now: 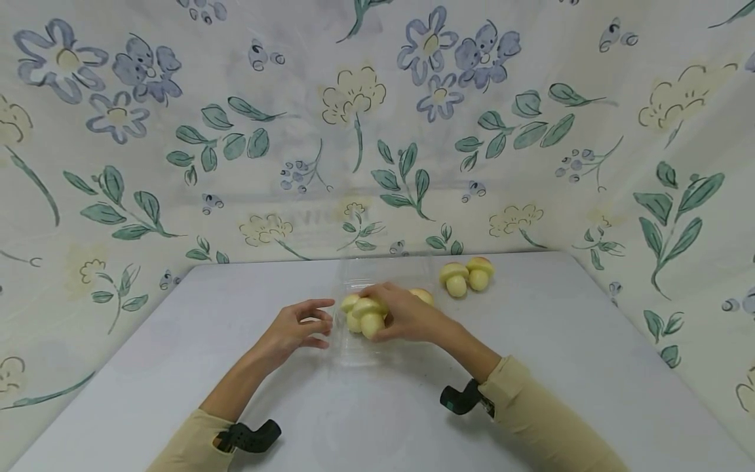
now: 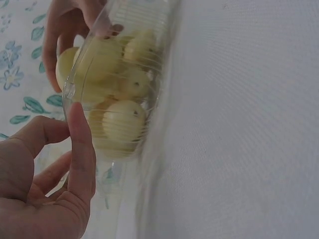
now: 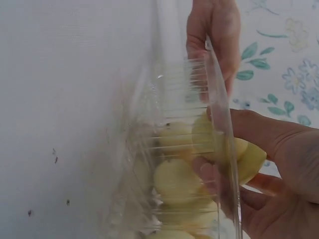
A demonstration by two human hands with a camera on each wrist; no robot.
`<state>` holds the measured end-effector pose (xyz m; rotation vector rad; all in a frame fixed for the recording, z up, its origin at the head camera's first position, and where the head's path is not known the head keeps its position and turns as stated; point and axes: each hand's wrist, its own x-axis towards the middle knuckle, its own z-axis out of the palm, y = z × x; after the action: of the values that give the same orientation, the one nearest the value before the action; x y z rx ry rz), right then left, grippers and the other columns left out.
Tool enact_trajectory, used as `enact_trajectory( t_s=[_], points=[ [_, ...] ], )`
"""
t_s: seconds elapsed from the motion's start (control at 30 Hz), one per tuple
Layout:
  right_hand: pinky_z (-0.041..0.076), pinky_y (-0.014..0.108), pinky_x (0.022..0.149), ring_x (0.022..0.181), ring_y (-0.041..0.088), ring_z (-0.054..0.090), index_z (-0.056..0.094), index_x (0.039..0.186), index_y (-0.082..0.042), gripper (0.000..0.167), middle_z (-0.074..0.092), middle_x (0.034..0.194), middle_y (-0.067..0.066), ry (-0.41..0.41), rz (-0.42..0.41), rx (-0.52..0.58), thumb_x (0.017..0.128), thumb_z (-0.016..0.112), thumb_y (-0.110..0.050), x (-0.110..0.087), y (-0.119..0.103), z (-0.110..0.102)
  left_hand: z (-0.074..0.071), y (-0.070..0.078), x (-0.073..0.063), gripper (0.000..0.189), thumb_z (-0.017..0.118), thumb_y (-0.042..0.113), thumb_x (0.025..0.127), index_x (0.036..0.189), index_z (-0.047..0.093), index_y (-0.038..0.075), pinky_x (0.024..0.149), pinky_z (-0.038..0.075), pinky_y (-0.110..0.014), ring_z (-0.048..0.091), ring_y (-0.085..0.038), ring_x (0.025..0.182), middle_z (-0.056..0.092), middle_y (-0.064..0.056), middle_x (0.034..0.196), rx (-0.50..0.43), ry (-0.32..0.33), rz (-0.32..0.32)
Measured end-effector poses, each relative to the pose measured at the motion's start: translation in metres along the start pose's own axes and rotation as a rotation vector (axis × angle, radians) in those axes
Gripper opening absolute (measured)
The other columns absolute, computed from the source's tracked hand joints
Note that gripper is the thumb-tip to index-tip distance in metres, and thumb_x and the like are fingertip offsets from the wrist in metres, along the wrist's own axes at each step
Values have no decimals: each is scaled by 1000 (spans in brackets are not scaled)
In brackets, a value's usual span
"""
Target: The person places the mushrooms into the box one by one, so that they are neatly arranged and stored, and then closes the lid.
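My right hand (image 1: 407, 314) grips a yellow toy mushroom (image 1: 370, 318) with a rounded cap and pale stem. It is over the clear plastic container (image 1: 354, 357), thumb and fingers on either side of the mushroom. Through the ribbed wall, several more mushrooms (image 2: 124, 121) show inside; my right hand partly hides them in the head view. At the container's left side is my left hand (image 1: 295, 328), fingers apart and loosely bent. In the left wrist view its fingertips (image 2: 76, 112) are right at the rim, holding no mushroom.
Two more toy mushrooms (image 1: 456, 280) stand side by side on the white table (image 1: 377, 419), behind and right of the container. The container's transparent lid (image 1: 386, 267) lies open toward the back. A floral cloth (image 1: 377, 164) rises along the table's back edge.
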<state>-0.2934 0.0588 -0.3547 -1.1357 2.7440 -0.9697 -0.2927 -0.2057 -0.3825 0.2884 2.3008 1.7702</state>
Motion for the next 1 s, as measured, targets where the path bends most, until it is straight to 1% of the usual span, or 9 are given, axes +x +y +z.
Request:
enact_trajectory(
  t_s=[0.07, 0.2, 0.33, 0.47, 0.57, 0.7, 0.8, 0.87, 1.0],
  points=[
    [58, 34, 86, 99, 16, 57, 46, 141, -13, 71, 52, 134, 11, -17, -5, 13, 80, 82, -16, 1, 0, 2, 0, 0, 0, 56, 63, 3, 92, 144, 44, -3, 71, 62, -30, 63, -14, 87, 59, -5, 101, -1, -5, 7],
    [57, 29, 86, 100, 16, 60, 42, 144, -13, 73, 51, 137, 10, -49, -8, 26, 82, 80, -16, 3, 0, 3, 0, -1, 2, 57, 65, 5, 91, 144, 44, -3, 70, 62, -30, 63, -14, 86, 59, -4, 100, -3, -7, 18],
    [58, 29, 88, 112, 20, 56, 43, 144, -11, 71, 48, 142, 11, -64, -42, 41, 83, 79, -13, 3, -1, 6, 0, -1, 2, 58, 66, 6, 91, 144, 44, -3, 70, 62, -30, 63, -14, 86, 59, -5, 100, -6, -7, 16],
    [59, 31, 88, 120, 24, 50, 47, 140, -11, 65, 50, 141, 11, -61, -81, 33, 83, 78, -9, 4, -3, 9, -1, -1, 1, 57, 65, 6, 92, 144, 43, -2, 71, 62, -29, 63, -15, 87, 58, -6, 103, -18, -10, -1],
    [59, 31, 87, 118, 24, 50, 50, 137, -13, 61, 53, 136, 10, -55, -87, 19, 83, 78, -8, 5, -4, 11, -1, -2, 1, 56, 64, 6, 93, 145, 43, -1, 72, 62, -29, 63, -15, 89, 57, -5, 103, -29, -13, -17],
    [58, 30, 87, 116, 22, 53, 52, 135, -14, 57, 55, 136, 8, -54, -97, -9, 83, 77, -7, 6, -6, 13, -1, -3, 1, 57, 64, 6, 93, 145, 43, 0, 73, 62, -29, 63, -15, 89, 57, -3, 104, -41, -15, -31],
    [56, 26, 86, 115, 20, 55, 52, 134, -14, 57, 57, 136, 6, -43, -102, -44, 83, 77, -9, 6, -7, 15, -1, -3, 2, 58, 65, 7, 92, 145, 43, 1, 73, 62, -28, 63, -14, 88, 57, -3, 104, -47, -15, -34],
    [55, 23, 85, 113, 19, 56, 52, 133, -15, 57, 59, 133, 5, -34, -98, -58, 83, 78, -10, 7, -7, 16, -1, -2, 1, 59, 66, 8, 92, 146, 42, 0, 73, 61, -28, 63, -14, 89, 57, -4, 105, -44, -20, -30],
    [55, 20, 83, 111, 17, 58, 53, 131, -14, 55, 62, 128, 4, -32, -73, -46, 83, 78, -10, 9, -8, 17, -1, -1, 1, 59, 66, 9, 92, 146, 42, 0, 72, 61, -27, 62, -16, 89, 56, -5, 105, -46, -19, -33]
  ],
)
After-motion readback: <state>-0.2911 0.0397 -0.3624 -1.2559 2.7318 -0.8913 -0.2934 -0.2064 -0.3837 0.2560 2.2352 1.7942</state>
